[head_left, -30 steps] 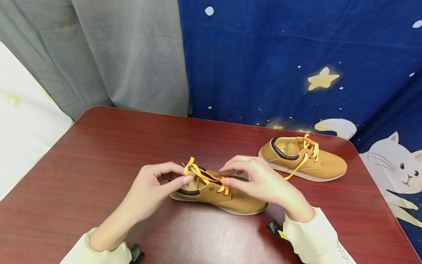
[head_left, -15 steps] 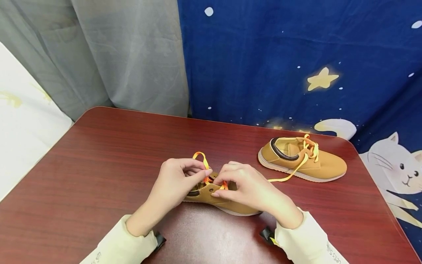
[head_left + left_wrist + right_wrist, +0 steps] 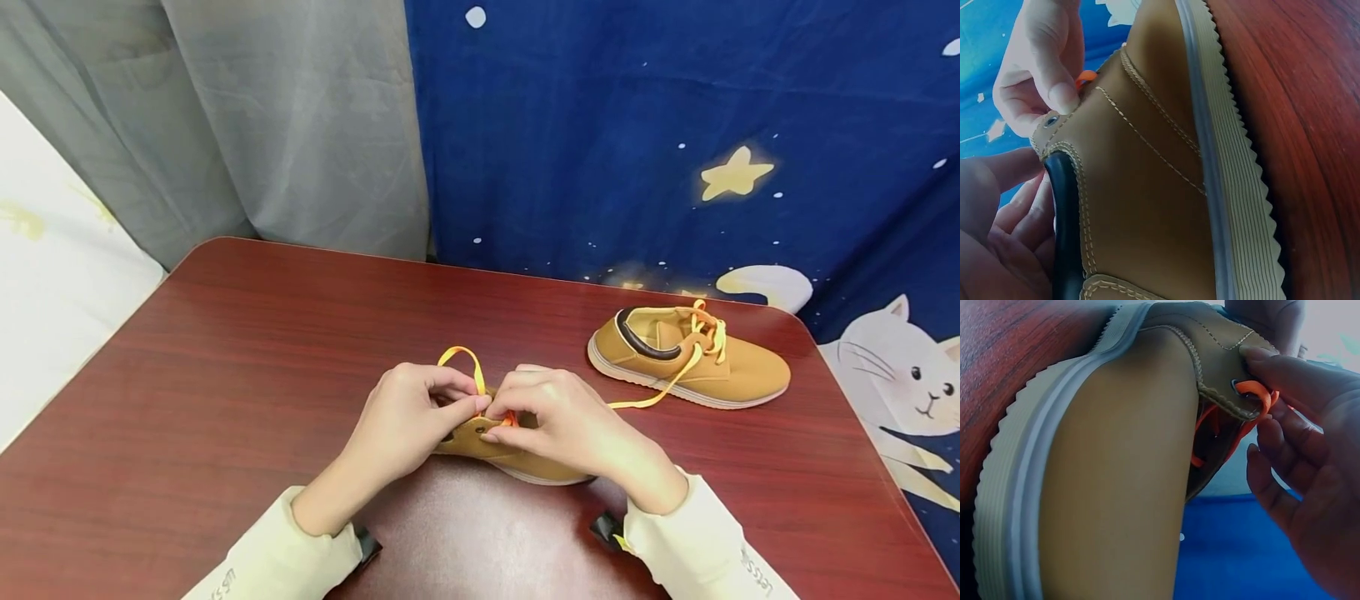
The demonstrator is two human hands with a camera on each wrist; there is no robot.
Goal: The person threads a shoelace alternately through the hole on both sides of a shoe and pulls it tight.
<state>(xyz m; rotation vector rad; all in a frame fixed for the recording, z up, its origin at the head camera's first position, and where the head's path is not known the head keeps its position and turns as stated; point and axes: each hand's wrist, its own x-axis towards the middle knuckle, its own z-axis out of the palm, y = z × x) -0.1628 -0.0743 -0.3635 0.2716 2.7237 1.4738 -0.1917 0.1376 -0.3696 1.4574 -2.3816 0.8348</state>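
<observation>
A tan lace-up shoe (image 3: 525,463) stands on the table with its toe to the right. My left hand (image 3: 401,423) is over the shoe's opening and pinches an orange-yellow shoelace (image 3: 478,373), which arches up above the fingers. My right hand (image 3: 573,421) grips the eyelet flap; in the right wrist view its thumb (image 3: 1272,365) presses the flap's outer side, and lace (image 3: 1259,390) runs through an eyelet there. An eyelet (image 3: 1052,120) near the dark collar (image 3: 1066,212) holds no visible lace in the left wrist view. The lace's tip is hidden by my fingers.
A matching tan shoe (image 3: 750,371) stands at the back right, one loose lace (image 3: 641,404) trailing toward my right hand. Beyond the reddish-brown table (image 3: 300,308) hang grey (image 3: 315,125) and blue (image 3: 562,125) curtains.
My left hand has moved right, from the shoe's heel to the eyelet flap, with the lace. My right hand has shifted slightly left onto the flap. In the last half second little has moved.
</observation>
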